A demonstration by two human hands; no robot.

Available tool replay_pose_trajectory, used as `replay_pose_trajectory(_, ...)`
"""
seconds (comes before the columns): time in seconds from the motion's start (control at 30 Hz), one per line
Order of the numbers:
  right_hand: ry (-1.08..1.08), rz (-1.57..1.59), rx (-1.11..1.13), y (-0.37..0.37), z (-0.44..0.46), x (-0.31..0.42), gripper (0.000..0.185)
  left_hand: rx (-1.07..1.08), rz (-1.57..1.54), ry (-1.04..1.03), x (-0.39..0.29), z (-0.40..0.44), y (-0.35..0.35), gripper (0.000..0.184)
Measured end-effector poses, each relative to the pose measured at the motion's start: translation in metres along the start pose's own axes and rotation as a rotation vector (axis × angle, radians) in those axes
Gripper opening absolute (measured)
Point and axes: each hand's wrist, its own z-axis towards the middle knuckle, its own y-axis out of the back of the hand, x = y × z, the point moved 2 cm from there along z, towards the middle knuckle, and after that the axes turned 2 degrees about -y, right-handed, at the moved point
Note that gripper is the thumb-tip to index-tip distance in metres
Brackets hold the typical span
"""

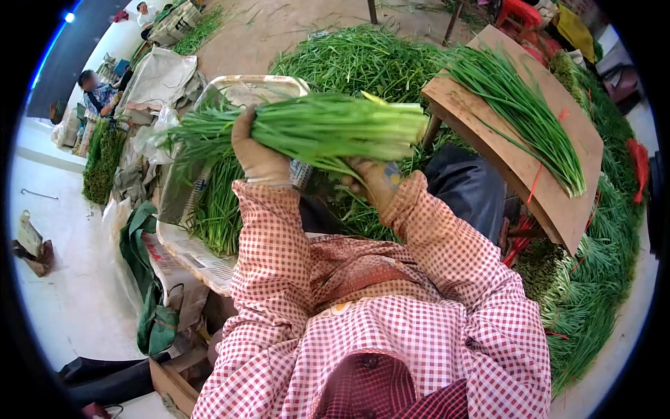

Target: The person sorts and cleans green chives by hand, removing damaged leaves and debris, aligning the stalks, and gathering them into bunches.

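Green stalks (328, 129) gripped in left hand (262, 153), right hand (370, 183) partly curled beneath their pale ends (412, 126).

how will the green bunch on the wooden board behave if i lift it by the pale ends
The bunch would probably droop at its leafy end, its leaves being long and thin. Strands might slip off, as some stray across the board. Fanned out flat, it seems unlikely to roll.
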Motion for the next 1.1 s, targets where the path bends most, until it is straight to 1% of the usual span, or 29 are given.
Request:
replay_pose_trajectory(0.07,-0.011,0.031,-0.007,0.003,-0.004,-0.008,0.034,0.014,-0.024,-0.039,0.004,0.001,0.024,0.023)
replay_pose_trajectory(0.13,0.097,0.305,0.071,-0.002,-0.007,-0.019,0.038,0.043,-0.093,-0.045,0.007,-0.001,0.038,0.022)
replay_pose_trajectory(0.17,0.155,0.455,0.142,-0.003,-0.006,-0.024,0.040,0.038,-0.149,-0.021,0.010,0.001,0.047,0.022)
replay_pose_trajectory(0.2,0.223,0.581,0.244,-0.004,-0.005,-0.030,0.042,0.037,-0.142,-0.022,0.010,-0.002,0.046,0.022)
replay_pose_trajectory(0.27,0.375,0.756,0.529,-0.001,-0.007,-0.038,0.046,0.230,-0.185,0.037,0.011,-0.009,0.042,0.023)
replay_pose_trajectory(0.3,0.435,0.818,0.681,0.003,-0.009,-0.040,0.048,0.261,-0.283,0.026,0.013,-0.002,0.049,0.024)
replay_pose_trajectory(0.33,0.472,0.826,0.729,0.007,-0.015,-0.039,0.050,0.260,-0.283,0.018,0.010,-0.005,0.041,0.024)
replay_pose_trajectory(0.37,0.509,0.819,0.763,0.012,-0.021,-0.036,0.052,0.312,-0.343,0.031,0.008,-0.009,0.032,0.022)
replay_pose_trajectory(0.4,0.511,0.792,0.715,0.016,-0.030,-0.031,0.046,0.364,-0.402,0.044,0.005,-0.012,0.026,0.019)
replay_pose_trajectory(0.43,0.468,0.681,0.436,0.020,-0.046,-0.022,0.041,0.374,-0.449,0.103,0.006,0.001,0.037,0.020)
replay_pose_trajectory(0.47,0.362,0.483,0.069,0.020,-0.066,-0.010,0.036,0.372,-0.448,0.098,0.002,0.009,0.037,0.020)
replay_pose_trajectory(0.5,0.253,0.283,-0.225,0.027,-0.084,0.003,0.032,0.419,-0.458,0.115,-0.001,0.014,0.037,0.020)
replay_pose_trajectory(0.53,0.217,0.166,-0.416,0.038,-0.099,0.020,0.029,0.465,-0.470,0.128,-0.006,0.015,0.038,0.021)
replay_pose_trajectory(0.57,0.237,0.338,-0.196,0.066,-0.106,0.032,0.023,0.461,-0.396,0.064,-0.017,0.015,0.041,0.025)
replay_pose_trajectory(0.6,0.386,0.334,-0.249,0.090,-0.110,0.039,0.029,0.463,-0.390,0.056,-0.024,0.018,0.042,0.025)
replay_pose_trajectory(0.63,0.443,0.355,-0.204,0.125,-0.111,0.040,0.026,0.427,-0.355,0.003,-0.030,0.020,0.045,0.028)
replay_pose_trajectory(0.67,0.441,0.302,-0.175,0.146,-0.116,0.044,0.022,0.385,-0.321,-0.046,-0.034,0.021,0.049,0.032)
replay_pose_trajectory(0.7,0.424,0.111,-0.278,0.130,-0.120,0.053,0.020,0.344,-0.314,-0.071,-0.033,0.028,0.057,0.038)
replay_pose_trajectory(0.73,0.405,-0.083,-0.382,0.102,-0.126,0.065,0.021,0.337,-0.313,-0.063,-0.031,0.025,0.055,0.038)
replay_pose_trajectory(0.8,0.335,-0.379,-0.202,0.047,-0.128,0.074,0.023,0.452,-0.179,-0.073,-0.027,0.018,0.039,0.032)
replay_pose_trajectory(0.83,0.247,-0.489,-0.030,0.045,-0.116,0.070,0.025,0.506,-0.222,-0.054,-0.026,0.018,0.035,0.035)
replay_pose_trajectory(0.87,0.363,-0.437,-0.069,0.036,-0.100,0.053,0.028,0.507,-0.224,-0.048,-0.025,0.016,0.030,0.035)
replay_pose_trajectory(0.9,0.305,-0.659,-0.070,0.033,-0.074,0.041,0.032,0.461,-0.213,-0.061,-0.024,0.011,0.025,0.036)
replay_pose_trajectory(0.93,0.303,-0.658,-0.075,0.023,-0.071,0.046,0.032,0.414,-0.203,-0.075,-0.023,0.007,0.022,0.037)
replay_pose_trajectory(1.0,0.349,-1.166,-0.088,0.002,-0.069,0.059,0.039,0.407,-0.161,-0.101,-0.019,-0.001,0.013,0.035)
replay_pose_trajectory(1.03,0.345,-1.167,-0.089,0.005,-0.055,0.050,0.039,0.399,-0.119,-0.132,-0.018,-0.004,0.012,0.033)
replay_pose_trajectory(1.07,0.437,-1.044,-0.048,0.011,-0.035,0.032,0.045,0.396,-0.122,-0.130,-0.018,-0.009,0.017,0.033)
replay_pose_trajectory(1.1,0.537,-0.934,-0.010,0.012,-0.023,0.031,0.052,0.263,0.046,-0.132,-0.018,-0.012,0.020,0.033)
